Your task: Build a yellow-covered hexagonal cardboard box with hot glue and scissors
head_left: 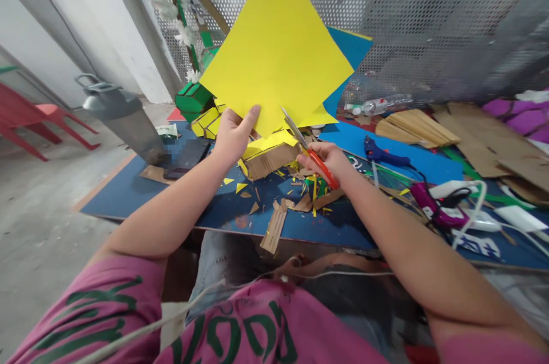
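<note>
My left hand (234,134) pinches the lower corner of a large yellow paper sheet (277,50) and holds it upright above the work board. My right hand (328,159) grips orange-handled scissors (306,147); their blades are open and meet the sheet's bottom edge. Another yellow sheet and a blue sheet (349,52) show behind the held one. Below it lie a brown cardboard piece (270,159) and several yellow, green and brown scraps.
A blue board (180,204) serves as the work surface. On it lie a blue glue gun (381,154), a purple-and-white glue gun (433,204), cardboard strips (418,127), a plastic bottle (380,106) and a phone (186,157). A grey bin (122,115) stands left; perforated metal behind.
</note>
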{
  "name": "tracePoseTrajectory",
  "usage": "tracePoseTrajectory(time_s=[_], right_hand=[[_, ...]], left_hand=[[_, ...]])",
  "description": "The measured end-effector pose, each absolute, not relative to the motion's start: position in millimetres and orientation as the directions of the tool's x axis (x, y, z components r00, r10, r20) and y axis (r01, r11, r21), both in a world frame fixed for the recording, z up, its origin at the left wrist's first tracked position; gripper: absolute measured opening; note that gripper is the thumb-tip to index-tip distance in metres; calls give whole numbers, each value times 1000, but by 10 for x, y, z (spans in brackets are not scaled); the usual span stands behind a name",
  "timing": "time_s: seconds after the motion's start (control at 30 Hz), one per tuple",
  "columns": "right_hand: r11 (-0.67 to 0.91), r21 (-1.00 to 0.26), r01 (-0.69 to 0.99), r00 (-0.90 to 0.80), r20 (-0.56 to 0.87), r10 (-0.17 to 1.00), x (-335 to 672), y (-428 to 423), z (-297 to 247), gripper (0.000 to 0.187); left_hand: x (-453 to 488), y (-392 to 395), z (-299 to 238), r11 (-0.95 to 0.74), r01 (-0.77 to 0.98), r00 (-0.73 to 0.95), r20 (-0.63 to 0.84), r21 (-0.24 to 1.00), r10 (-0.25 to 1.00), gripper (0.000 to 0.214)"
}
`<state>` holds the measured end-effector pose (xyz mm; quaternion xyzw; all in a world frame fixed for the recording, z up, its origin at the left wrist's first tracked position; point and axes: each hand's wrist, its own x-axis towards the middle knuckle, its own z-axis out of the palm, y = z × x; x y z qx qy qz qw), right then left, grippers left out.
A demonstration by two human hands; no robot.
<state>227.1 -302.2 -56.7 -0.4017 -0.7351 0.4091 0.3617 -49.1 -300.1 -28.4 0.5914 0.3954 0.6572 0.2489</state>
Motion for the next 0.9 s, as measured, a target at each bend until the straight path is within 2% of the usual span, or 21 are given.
tracePoseTrajectory(time_s=[0.13,0.33,0.53,0.67,0.9], right_hand=[[340,-895,288,-429,197,882,2260,-3016,-574,64],[327,-900,286,-464,169,870,2273,-2995,-615,63],[361,-876,320,-431,205,879,2243,-3025,-586,68],[393,-857,334,-419,238,876,2210,-3059,-547,72],[341,-896,286,-414,205,887,2185,-3100,-559,69]], left_hand=[[-478,-3014,-261,-550,169,-181,574,818,798,64],[-451,-3045,-269,-552,141,-101,567,822,818,68],[-482,-3038,-273,-531,147,-45,542,834,839,60],[-501,-2988,-313,-529,101,-53,535,843,843,61],[-437,-2961,-375,-514,32,-124,514,857,849,55]])
